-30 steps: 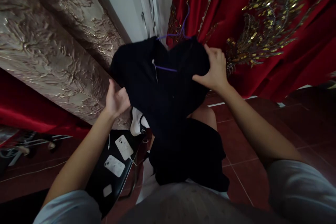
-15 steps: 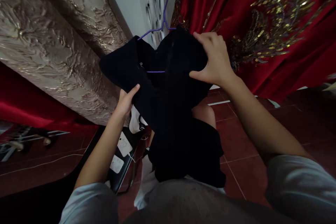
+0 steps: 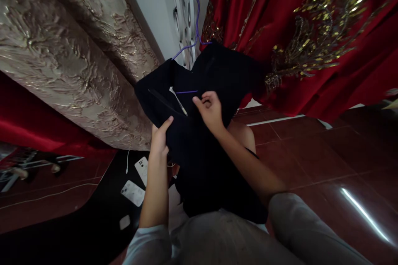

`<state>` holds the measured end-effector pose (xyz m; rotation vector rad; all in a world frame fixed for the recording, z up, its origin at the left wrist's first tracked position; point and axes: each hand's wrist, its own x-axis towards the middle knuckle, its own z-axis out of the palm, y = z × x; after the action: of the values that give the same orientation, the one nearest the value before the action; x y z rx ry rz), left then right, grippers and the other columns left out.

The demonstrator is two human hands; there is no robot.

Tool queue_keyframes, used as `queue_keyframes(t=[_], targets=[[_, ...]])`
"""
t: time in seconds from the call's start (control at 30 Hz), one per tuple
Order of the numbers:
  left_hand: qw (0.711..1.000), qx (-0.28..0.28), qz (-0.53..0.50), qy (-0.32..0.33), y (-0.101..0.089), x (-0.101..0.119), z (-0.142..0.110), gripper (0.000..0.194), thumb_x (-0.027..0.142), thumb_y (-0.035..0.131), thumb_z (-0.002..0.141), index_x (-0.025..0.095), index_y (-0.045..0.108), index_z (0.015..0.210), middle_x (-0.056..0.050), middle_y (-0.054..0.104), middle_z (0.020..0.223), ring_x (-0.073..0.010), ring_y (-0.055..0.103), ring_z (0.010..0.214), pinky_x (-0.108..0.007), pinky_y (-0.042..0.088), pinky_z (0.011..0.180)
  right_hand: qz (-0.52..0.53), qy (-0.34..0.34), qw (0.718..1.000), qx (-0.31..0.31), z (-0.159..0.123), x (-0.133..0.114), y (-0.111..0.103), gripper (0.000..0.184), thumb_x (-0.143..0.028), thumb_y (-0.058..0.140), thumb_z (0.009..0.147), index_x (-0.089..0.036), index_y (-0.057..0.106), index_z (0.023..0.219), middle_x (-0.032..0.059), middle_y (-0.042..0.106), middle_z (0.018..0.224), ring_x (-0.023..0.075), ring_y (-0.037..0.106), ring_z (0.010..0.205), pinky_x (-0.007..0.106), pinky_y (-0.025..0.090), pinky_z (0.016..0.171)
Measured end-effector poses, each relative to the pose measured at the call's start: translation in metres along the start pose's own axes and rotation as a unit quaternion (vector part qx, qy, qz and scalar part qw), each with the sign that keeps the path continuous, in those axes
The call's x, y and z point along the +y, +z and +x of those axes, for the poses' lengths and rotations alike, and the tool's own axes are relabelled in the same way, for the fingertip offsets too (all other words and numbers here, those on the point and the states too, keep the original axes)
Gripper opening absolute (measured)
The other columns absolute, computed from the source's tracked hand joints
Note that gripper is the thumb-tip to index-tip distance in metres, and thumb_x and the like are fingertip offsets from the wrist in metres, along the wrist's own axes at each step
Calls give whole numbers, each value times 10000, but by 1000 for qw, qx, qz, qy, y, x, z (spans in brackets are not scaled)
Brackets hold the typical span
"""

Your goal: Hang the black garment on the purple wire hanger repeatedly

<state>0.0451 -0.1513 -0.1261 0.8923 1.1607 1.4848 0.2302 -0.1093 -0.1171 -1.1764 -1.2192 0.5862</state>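
Observation:
A black garment (image 3: 199,145) hangs on a purple wire hanger (image 3: 199,20) in front of me. My left hand (image 3: 160,136) is closed on its left side, thumb lying over the front and fingers behind. Over the garment's front, just right of the neck opening, is my right hand (image 3: 212,109). Its fingers are loosely curled, with the thumb apart from them and nothing visible between. A thin white strip, perhaps a label (image 3: 178,101), shows at the neck opening beside the hanger's lower bar. The garment's lower part drapes over my lap.
Textured beige-gold fabric (image 3: 71,62) hangs at the left. Red cloth with gold sequins (image 3: 311,49) hangs at the right. White metal bars (image 3: 186,12) stand behind the hanger. Phones (image 3: 133,193) and a white cable (image 3: 127,161) lie on a black surface (image 3: 93,203) at lower left.
My right hand has left the garment's right shoulder and moved inward to the neck opening. My left hand and the garment's left side have shifted slightly right and down. The white strip now shows.

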Motion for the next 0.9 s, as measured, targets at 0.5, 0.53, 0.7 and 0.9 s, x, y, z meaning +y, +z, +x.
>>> queue_keyframes(t=[0.5,0.53,0.7,0.9], targets=[[904,169,221,325,21,-60,-46,574,283,721,884,228,501,1411,-129,483,1500,-273,454,1433,-455,347,1219,114,320,932,-124,-96,29,-17,338,-490,613,843,-184,518,736,-30,542,525,73,465,381,192,318,369],[904,135,244,325,25,-65,-50,444,270,699,895,209,574,1316,-130,536,1425,-275,493,1383,-459,362,1197,114,313,935,-122,-97,24,-19,350,-502,631,829,-184,519,737,-38,544,526,66,462,375,188,316,367],[947,-92,207,230,42,-74,-61,151,262,546,999,187,611,885,-48,604,893,-185,610,877,-304,499,829,80,320,928,-174,-92,14,-31,480,-591,620,851,-167,552,638,-7,551,500,86,500,376,201,312,359],[939,-179,185,227,45,-63,-65,289,272,575,1001,164,566,733,-15,502,753,-135,487,700,-248,381,639,95,264,951,-126,-94,5,-44,567,-630,687,830,-161,549,544,-25,469,451,60,399,395,216,283,411]])
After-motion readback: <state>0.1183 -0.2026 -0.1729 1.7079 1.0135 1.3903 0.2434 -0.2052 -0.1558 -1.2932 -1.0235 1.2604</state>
